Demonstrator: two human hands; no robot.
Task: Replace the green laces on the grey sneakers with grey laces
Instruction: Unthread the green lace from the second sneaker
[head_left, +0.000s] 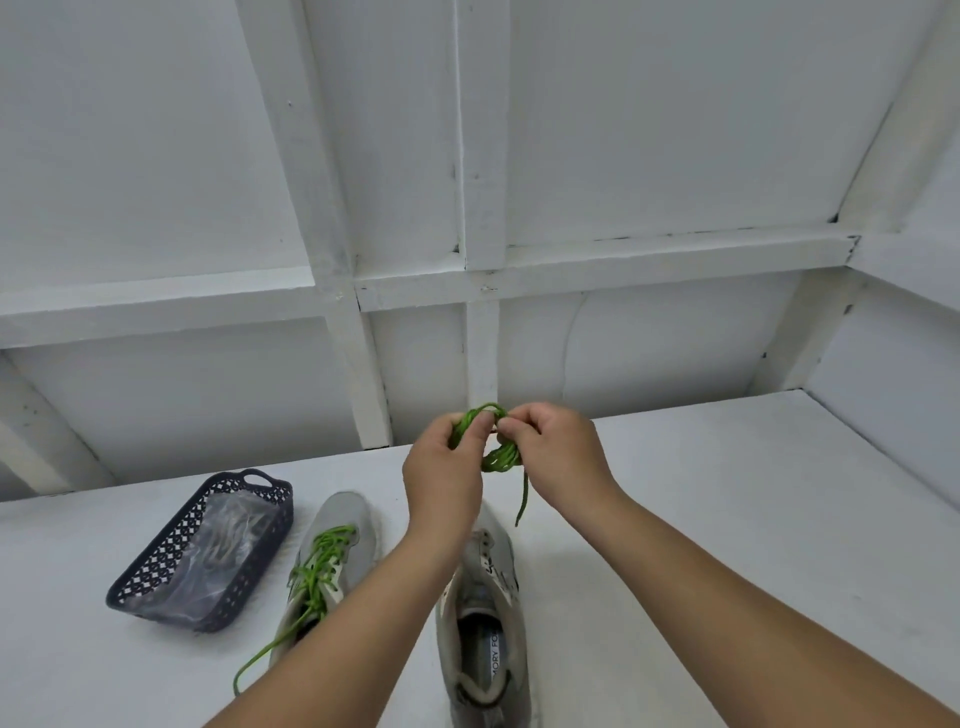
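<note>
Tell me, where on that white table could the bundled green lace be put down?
The widest bare stretch of the table lies right of the unlaced sneaker. A smaller strip lies behind the basket. Between basket and the laced sneaker it is tight.

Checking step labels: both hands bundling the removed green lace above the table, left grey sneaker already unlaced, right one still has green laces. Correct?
Sneakers are swapped. The head view shows the left grey sneaker still threaded with green lace, and the right grey sneaker unlaced. Both hands do hold the bundled green lace above the table.
</note>
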